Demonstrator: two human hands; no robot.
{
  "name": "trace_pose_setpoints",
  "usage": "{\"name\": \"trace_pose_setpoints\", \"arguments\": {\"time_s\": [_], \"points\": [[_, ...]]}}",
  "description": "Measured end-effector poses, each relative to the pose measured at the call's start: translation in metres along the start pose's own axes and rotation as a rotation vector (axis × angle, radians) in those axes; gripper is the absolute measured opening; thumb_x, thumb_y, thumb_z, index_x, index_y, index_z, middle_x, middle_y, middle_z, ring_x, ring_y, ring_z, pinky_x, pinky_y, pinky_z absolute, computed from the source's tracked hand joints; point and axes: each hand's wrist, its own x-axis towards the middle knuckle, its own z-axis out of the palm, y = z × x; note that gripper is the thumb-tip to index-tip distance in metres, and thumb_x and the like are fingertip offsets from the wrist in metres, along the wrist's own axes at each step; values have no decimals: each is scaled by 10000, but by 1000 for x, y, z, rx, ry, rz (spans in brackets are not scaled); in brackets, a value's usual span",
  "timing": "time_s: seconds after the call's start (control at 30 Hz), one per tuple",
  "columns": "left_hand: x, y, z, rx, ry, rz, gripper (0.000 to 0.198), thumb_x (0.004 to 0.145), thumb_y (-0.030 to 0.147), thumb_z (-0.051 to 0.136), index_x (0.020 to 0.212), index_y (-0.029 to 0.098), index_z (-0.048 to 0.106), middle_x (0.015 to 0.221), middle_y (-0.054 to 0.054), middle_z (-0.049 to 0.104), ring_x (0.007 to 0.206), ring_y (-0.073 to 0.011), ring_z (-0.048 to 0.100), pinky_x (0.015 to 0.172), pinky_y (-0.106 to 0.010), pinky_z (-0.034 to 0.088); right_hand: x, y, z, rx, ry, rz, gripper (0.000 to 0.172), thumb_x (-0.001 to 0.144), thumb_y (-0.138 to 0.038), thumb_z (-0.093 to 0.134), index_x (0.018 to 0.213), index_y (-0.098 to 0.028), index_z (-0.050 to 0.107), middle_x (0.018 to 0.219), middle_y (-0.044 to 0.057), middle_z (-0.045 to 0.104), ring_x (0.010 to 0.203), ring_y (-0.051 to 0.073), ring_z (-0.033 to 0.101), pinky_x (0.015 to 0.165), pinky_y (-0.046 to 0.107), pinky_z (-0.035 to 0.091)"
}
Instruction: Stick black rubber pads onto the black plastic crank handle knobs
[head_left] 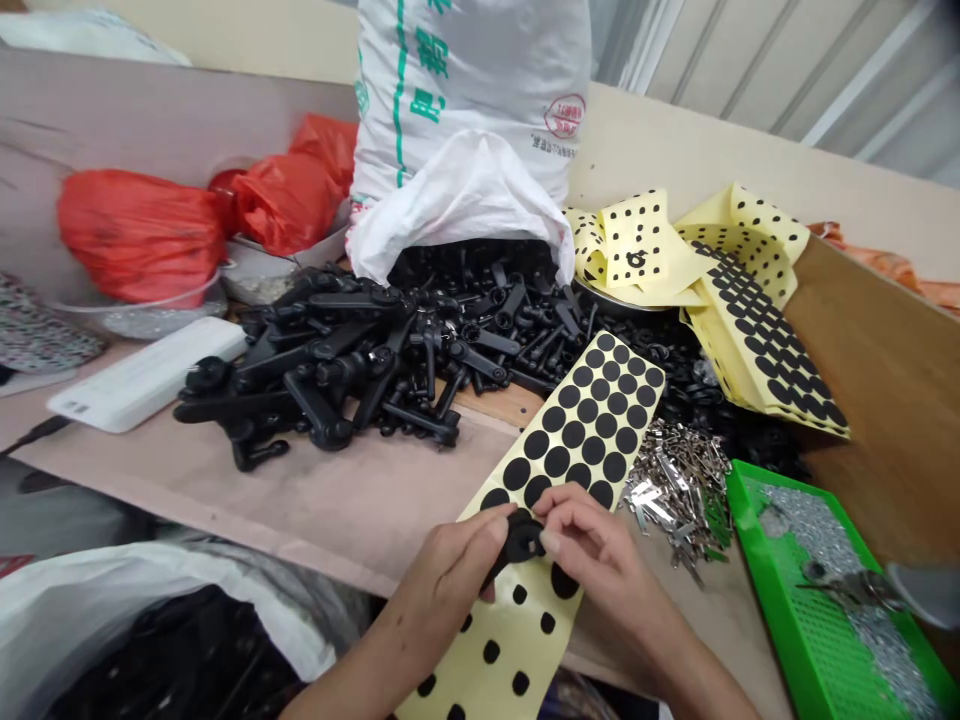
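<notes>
My left hand (457, 560) grips a small black round plastic part (521, 540) between thumb and fingers. At its right edge, my right hand (592, 545) is closed, thumb and forefinger pinched against the part; whether a sticker is between them I cannot tell. Both hands are over a pale yellow sheet (517, 625) of black round stickers. Rows of stickers cover its far half, while the near half shows mostly bare backing with small black dots. Right of the sheet lies a heap of silvery metal clips (679, 490).
Black plastic crank-like parts (360, 360) spill from a white woven sack (472, 90). A green tray (810, 590) holds small metal pieces and pliers (855, 590). More sticker sheets (757, 310) lie at the right; red bags (142, 235) and a white box (150, 375) are left.
</notes>
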Motion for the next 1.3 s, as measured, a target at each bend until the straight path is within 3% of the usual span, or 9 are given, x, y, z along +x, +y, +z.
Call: {"name": "trace_pose_setpoints", "arguments": {"time_s": [0.2,0.37,0.5,0.7,0.87,1.03,1.13,1.2,1.3], "points": [[1,-6,1,51,24,-45,445,891,441,408,1184,156,585,588,29,515,615,-159,508,594,-243,418,0,-2,0,-82,6,-31,205,851,-297,522,677,-189,526,898,60,547,846,186,533,706,280,424],[4,-4,4,51,16,40,318,865,396,477,1049,185,630,615,46,499,577,-122,456,536,-204,379,1,-1,0,-78,-3,-36,207,845,-288,529,664,-190,524,895,61,556,853,188,543,708,285,431],[4,-9,7,127,103,93,299,849,379,501,1037,185,629,596,43,539,534,-122,468,502,-201,387,1,-1,0,-65,-1,-24,210,838,-292,547,657,-187,533,884,55,566,857,186,551,720,285,439],[-1,-19,8,288,205,224,316,869,370,478,1087,179,604,827,-30,712,728,-189,649,675,-236,493,-1,3,6,-86,18,44,219,815,-275,568,624,-177,527,751,26,542,688,145,519,576,241,414],[-2,-28,8,350,276,239,310,861,365,500,1102,196,599,908,-53,734,804,-220,678,719,-254,510,-2,0,14,-313,80,21,210,849,-238,514,644,-195,501,681,0,528,618,132,499,552,237,398],[-4,-29,5,279,276,172,326,851,403,508,1076,186,601,787,-32,702,672,-193,639,633,-244,497,1,-4,18,-418,88,53,201,845,-254,510,652,-201,489,630,-14,528,572,127,495,522,233,382],[-8,-23,3,165,255,104,344,852,425,494,1061,171,592,599,28,565,515,-138,519,494,-215,426,4,-2,17,-367,82,121,181,815,-313,563,700,-205,475,614,-31,507,549,120,477,495,224,363],[-9,-19,3,75,249,82,316,849,412,498,1037,175,589,549,57,470,504,-118,464,481,-200,392,6,-1,17,-330,77,144,206,804,-357,585,734,-207,464,626,-39,490,556,116,461,485,217,348],[-8,-16,4,-67,217,59,261,840,396,518,984,186,576,561,65,454,528,-106,454,501,-191,389,6,-7,20,-319,-25,86,238,879,-375,488,717,-205,451,618,-47,457,556,107,431,488,216,318]]}}
